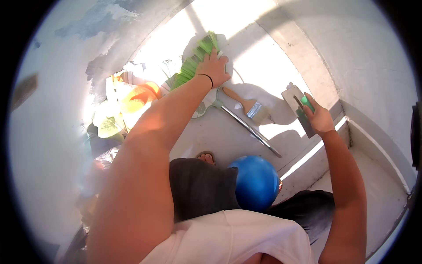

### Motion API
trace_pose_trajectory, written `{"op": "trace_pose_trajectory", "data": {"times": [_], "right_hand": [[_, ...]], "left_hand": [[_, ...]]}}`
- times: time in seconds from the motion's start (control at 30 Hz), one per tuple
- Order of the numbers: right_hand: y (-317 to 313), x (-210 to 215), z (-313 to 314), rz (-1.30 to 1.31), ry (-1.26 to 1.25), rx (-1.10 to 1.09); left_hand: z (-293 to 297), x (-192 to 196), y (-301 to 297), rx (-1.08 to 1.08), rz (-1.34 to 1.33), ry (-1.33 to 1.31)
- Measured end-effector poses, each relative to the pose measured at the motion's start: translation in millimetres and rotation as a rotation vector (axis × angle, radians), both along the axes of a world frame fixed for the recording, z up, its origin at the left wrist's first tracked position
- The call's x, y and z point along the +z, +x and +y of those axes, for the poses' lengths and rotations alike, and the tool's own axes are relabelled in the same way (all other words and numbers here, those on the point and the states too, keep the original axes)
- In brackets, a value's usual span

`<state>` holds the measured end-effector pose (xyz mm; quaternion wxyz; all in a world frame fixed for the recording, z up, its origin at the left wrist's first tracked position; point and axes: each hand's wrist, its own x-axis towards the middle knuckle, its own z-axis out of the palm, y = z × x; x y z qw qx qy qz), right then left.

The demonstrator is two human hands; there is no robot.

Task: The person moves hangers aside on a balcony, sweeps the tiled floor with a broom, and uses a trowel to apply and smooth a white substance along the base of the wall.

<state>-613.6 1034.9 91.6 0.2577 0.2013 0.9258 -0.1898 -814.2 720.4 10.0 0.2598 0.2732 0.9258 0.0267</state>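
Observation:
My left hand [213, 68] reaches forward and grips a green-bristled brush [188, 68] at its pale edge. The bristles point away to the left, and part of the brush is hidden under my fingers. On the right, my right hand [321, 119] is closed round the green handle of a plastering trowel [292, 96], its flat metal blade tilted over the floor. Between my hands lies a wide paintbrush [242, 102] with a wooden handle. Beside it rests a metal pole [250, 129] with a pale green fitting at its far end.
Orange and white artificial flowers [136, 99] with leaves stand at the left, by a patchy grey-white wall [66, 83]. A shiny blue ball [257, 182] sits near my legs. A low ledge [303, 53] runs along the right. Strong sunlight whitens the far floor.

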Motion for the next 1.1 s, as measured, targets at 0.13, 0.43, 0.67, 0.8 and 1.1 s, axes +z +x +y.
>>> {"op": "trace_pose_trajectory", "data": {"times": [0.13, 0.43, 0.67, 0.8, 1.1], "right_hand": [[30.7, 4.4, 4.9, -0.024, -0.016, -0.061], [22.6, 3.2, 2.5, -0.003, -0.033, -0.056], [26.8, -1.4, 6.2, 0.037, -0.05, -0.064], [15.9, 1.0, 0.9, 0.043, -0.04, -0.029], [28.2, -4.9, -0.5, 0.059, -0.038, -0.075]], "left_hand": [[-50.7, 13.4, -14.8, 0.301, -0.115, 0.046], [-54.0, 18.6, 19.6, 0.087, 0.212, -0.002], [-1.1, 8.1, 108.8, -0.786, -0.051, 0.203], [-2.4, -13.1, 108.1, -0.777, 0.154, 0.262], [23.8, -11.5, 105.9, -0.615, -0.139, 0.246]]}}
